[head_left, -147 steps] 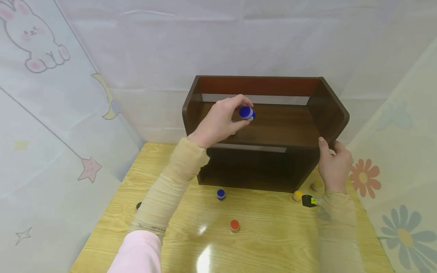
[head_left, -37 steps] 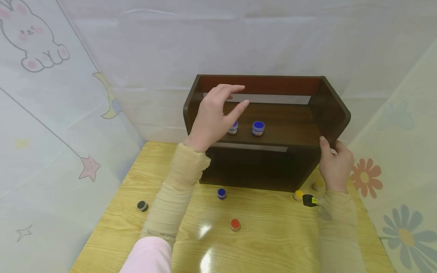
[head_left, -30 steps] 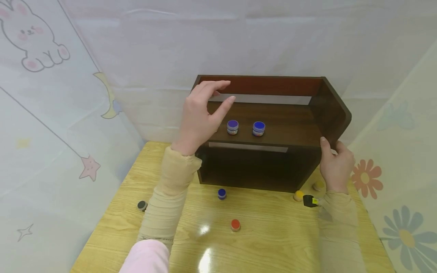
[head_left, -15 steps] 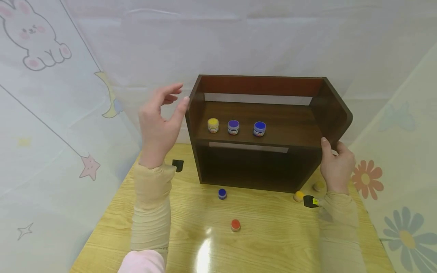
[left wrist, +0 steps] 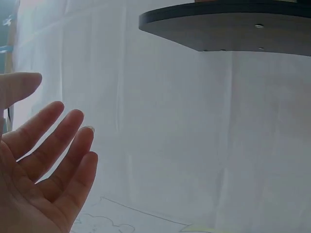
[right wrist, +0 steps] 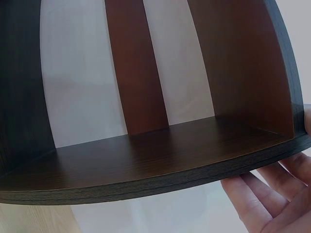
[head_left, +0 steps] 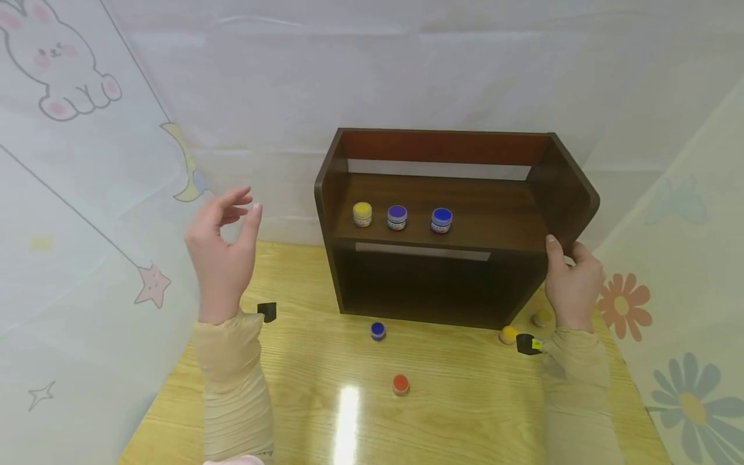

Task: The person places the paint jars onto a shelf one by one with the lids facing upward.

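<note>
My left hand (head_left: 223, 255) hangs left of a dark brown wooden shelf (head_left: 442, 242), holding nothing; its fingers are loosely bent and the thumb stands apart. In the left wrist view the left palm (left wrist: 34, 194) shows bare, away from the shelf's dark panel (left wrist: 233, 24). My right hand (head_left: 572, 287) grips the front edge of the shelf's right side panel, with fingers (right wrist: 248, 199) on its outer face. On the upper board stand a yellow-lidded paint jar (head_left: 362, 214), a purple-lidded paint jar (head_left: 397, 217) and a blue-lidded paint jar (head_left: 441, 221).
On the wooden table (head_left: 314, 400) sit a dark blue-lidded jar (head_left: 378, 331) before the shelf and a red-lidded jar (head_left: 400, 385) nearer me. An orange-yellow-lidded jar (head_left: 508, 335) and a dull yellow jar (head_left: 542, 317) stand by the right sleeve. Printed cloth hangs around the table.
My left hand has let go of the blue-lidded paint jar on the upper board, then moved left and down off the shelf. A black-lidded jar is now hidden by the left arm. The right hand stays put.
</note>
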Action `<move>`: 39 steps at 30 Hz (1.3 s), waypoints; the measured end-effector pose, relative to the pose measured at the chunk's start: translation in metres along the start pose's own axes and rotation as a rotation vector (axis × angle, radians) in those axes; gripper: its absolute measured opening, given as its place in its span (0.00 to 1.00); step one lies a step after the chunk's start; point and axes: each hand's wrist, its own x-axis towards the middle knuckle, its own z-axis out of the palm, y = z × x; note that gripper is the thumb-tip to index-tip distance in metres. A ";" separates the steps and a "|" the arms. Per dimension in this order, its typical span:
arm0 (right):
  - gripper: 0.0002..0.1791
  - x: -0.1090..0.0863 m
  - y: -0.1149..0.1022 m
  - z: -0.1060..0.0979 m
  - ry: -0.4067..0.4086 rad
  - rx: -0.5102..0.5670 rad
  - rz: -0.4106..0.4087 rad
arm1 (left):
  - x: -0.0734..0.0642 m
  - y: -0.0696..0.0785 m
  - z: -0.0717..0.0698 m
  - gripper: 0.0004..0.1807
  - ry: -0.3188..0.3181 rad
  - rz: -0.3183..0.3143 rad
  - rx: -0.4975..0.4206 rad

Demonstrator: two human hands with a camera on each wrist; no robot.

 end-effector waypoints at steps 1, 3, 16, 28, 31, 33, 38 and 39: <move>0.25 0.000 0.000 0.000 0.002 0.003 -0.002 | -0.003 -0.004 -0.001 0.12 -0.005 -0.007 0.012; 0.25 0.000 0.000 0.000 0.005 0.009 -0.004 | -0.011 -0.014 -0.003 0.12 -0.019 -0.019 0.030; 0.26 -0.003 -0.005 -0.001 0.003 -0.003 0.013 | -0.061 -0.065 -0.022 0.14 -0.136 -0.238 0.108; 0.25 -0.003 -0.005 -0.001 0.005 0.001 0.011 | -0.104 -0.103 -0.042 0.20 -0.239 -0.490 0.210; 0.25 -0.003 -0.005 -0.001 0.009 0.002 0.010 | -0.110 -0.110 -0.047 0.25 -0.324 -0.592 0.243; 0.25 -0.003 -0.005 -0.002 0.007 0.002 0.011 | -0.112 -0.115 -0.052 0.30 -0.415 -0.674 0.273; 0.25 -0.003 -0.006 -0.002 -0.016 -0.001 0.033 | -0.117 -0.130 -0.064 0.40 -0.754 -0.845 0.355; 0.25 -0.004 -0.006 -0.002 -0.018 -0.002 0.037 | -0.119 -0.133 -0.066 0.41 -0.815 -0.864 0.362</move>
